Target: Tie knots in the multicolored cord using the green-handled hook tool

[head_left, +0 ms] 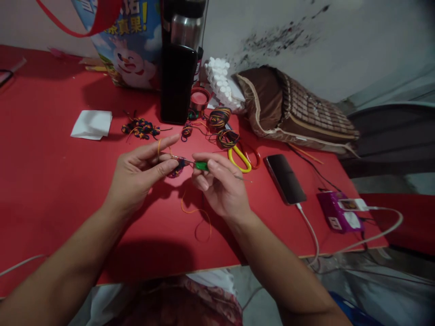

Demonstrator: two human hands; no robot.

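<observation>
My left hand (pixel 141 170) pinches a small multicoloured knotted cord piece (pixel 176 168) between thumb and fingers, with an orange cord (pixel 195 212) looped over the index finger and trailing down onto the red table (pixel 50 181). My right hand (pixel 220 183) grips a thin tool with a green handle (pixel 201 166), its metal tip pointing left into the knotted piece. Both hands hover just above the table near its middle.
Behind the hands lie coils of coloured cord (pixel 219 118), a finished knotted piece (pixel 141 128), yellow and orange scissors (pixel 243 157), a black flask (pixel 178 81), a white tissue (pixel 91 123), a phone (pixel 284 178) on a charging cable, a purple power strip (pixel 340 212) and a brown cushion (pixel 295 111).
</observation>
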